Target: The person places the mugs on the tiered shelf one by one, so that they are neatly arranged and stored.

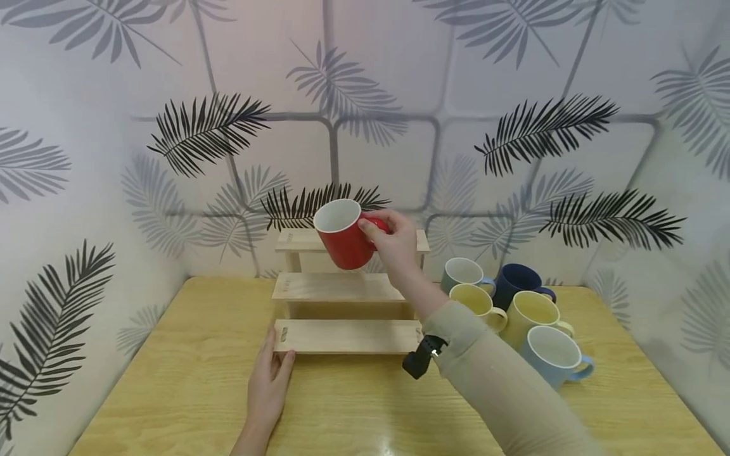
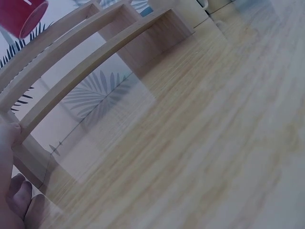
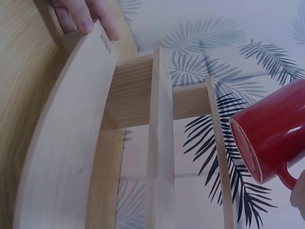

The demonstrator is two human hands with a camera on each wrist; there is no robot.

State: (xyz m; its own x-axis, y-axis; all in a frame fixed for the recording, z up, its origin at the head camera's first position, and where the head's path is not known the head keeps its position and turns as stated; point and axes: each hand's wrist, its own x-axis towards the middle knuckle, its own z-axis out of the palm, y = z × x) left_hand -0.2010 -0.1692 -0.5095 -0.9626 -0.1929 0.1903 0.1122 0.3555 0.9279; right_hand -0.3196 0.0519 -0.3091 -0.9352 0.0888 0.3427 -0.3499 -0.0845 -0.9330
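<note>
A red mug (image 1: pixel 345 244) with a white inside hangs tilted above the middle step of a three-step wooden shelf (image 1: pixel 342 288). My right hand (image 1: pixel 393 240) grips it by the handle, and the right wrist view shows the underside of the mug (image 3: pixel 271 131) beside the top step. At the shelf's lower left end, my left hand (image 1: pixel 269 380) holds the corner of the bottom step, thumb at the front edge and fingers along the side. In the left wrist view only part of this hand (image 2: pixel 12 176) shows, at the left edge.
Right of the shelf, several mugs stand close together on the wooden table (image 1: pixel 194 380): a pale one (image 1: pixel 456 273), a dark blue one (image 1: pixel 507 294), two yellow ones, and a light blue one (image 1: pixel 547 364) nearest the front. A leaf-patterned wall (image 1: pixel 376 158) rises behind.
</note>
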